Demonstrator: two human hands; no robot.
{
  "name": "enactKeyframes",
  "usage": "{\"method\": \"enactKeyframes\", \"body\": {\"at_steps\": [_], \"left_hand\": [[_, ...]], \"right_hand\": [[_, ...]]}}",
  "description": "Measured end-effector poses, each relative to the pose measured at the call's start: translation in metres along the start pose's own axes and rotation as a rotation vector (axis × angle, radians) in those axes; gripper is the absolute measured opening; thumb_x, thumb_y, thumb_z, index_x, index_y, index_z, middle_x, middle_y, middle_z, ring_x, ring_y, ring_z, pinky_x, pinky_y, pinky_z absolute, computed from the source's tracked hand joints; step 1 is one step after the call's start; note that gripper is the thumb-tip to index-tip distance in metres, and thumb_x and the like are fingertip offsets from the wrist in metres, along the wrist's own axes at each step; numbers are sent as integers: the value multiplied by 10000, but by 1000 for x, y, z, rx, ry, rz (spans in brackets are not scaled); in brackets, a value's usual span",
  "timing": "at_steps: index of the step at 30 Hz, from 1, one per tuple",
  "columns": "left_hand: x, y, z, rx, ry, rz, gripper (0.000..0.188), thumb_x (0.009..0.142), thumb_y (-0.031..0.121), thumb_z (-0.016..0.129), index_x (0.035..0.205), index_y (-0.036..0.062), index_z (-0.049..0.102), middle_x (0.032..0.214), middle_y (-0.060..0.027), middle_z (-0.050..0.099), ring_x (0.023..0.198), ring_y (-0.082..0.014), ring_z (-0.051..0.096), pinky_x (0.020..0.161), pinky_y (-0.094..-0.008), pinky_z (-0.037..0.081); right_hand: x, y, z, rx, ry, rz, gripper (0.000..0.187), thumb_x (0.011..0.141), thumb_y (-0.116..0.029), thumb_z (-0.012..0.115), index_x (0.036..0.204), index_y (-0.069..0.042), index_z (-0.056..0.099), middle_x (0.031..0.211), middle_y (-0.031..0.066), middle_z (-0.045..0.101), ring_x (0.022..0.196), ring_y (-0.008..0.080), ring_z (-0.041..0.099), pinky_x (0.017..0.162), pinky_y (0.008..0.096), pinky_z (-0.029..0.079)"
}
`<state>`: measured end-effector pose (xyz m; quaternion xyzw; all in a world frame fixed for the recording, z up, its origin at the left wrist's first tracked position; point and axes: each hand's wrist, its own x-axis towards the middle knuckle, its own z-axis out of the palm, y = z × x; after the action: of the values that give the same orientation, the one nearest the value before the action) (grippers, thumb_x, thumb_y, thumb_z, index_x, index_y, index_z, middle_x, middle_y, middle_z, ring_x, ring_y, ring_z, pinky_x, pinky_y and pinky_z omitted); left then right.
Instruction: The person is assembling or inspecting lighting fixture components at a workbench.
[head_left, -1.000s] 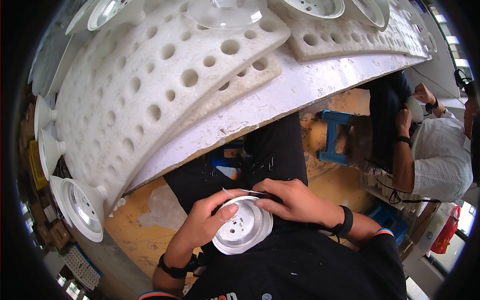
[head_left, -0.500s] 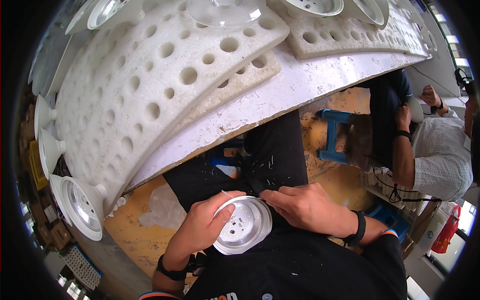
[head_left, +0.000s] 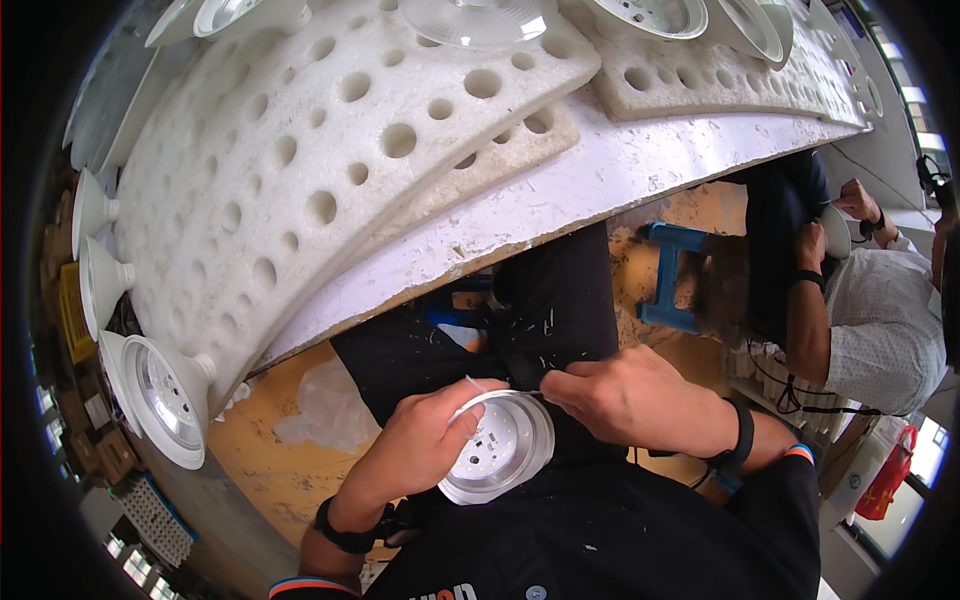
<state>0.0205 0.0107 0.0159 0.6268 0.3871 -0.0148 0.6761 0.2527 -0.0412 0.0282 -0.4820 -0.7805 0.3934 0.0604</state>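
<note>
Above my lap, my left hand (head_left: 425, 440) grips a round white lamp housing (head_left: 532, 462), its thumb over the rim. The open side faces up, showing a white LED board (head_left: 490, 440) with small chips inside a shiny wall. A thin whitish sliver sticks up by the left fingers at the rim. My right hand (head_left: 650, 400) is closed in a pinch just off the housing's upper right rim. A thin line seems to run from the rim to those fingertips; what they hold is too small to make out.
A white table (head_left: 480, 215) carries foam boards (head_left: 330, 150) full of round holes. Several lamp housings (head_left: 170, 400) stand along the boards, with a clear lens cover (head_left: 480, 22) on top. To the right are a blue stool (head_left: 668, 280) and a seated person (head_left: 880, 310) holding a housing.
My right hand has shifted right, its fingertips a little farther from the housing's rim. My left hand still holds the housing. The whole view has moved slightly.
</note>
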Motion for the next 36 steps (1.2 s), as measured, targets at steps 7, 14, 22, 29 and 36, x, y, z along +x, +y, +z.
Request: {"method": "enactKeyframes", "body": {"at_steps": [7,14,22,29,36], "left_hand": [[2,-6,0,-9,11,-4,292,915,61,502,1195,30,576,985,-204,662,925,-343,666,786,-380,516],[2,-6,7,14,35,94,303,905,51,512,1201,20,568,960,-214,661,890,-342,674,762,-379,521],[5,-3,2,-10,-18,8,344,888,64,526,1229,37,557,997,-209,662,916,-364,661,785,-376,522],[8,-6,-3,-15,-25,54,474,842,73,602,1303,50,496,1105,-207,654,1026,-358,640,847,-361,517],[10,-13,-6,-81,-47,-22,336,852,119,669,1139,12,531,1001,-159,690,973,-272,685,810,-344,523]], "right_hand": [[14,-9,5,4,96,-48,194,791,-98,600,979,-52,610,696,95,631,567,282,642,479,366,499],[11,-10,4,-95,75,-82,258,791,-130,642,1038,-80,590,719,56,596,575,246,623,474,352,481],[9,1,-5,-102,-50,-30,264,787,-140,627,1043,-78,602,718,45,603,571,235,630,463,349,485],[34,-8,14,-32,12,-278,157,781,-127,630,924,-72,590,713,43,602,560,238,617,458,343,471],[13,9,21,497,199,149,223,832,-225,695,865,-61,547,664,92,589,589,288,616,515,364,457]]}}
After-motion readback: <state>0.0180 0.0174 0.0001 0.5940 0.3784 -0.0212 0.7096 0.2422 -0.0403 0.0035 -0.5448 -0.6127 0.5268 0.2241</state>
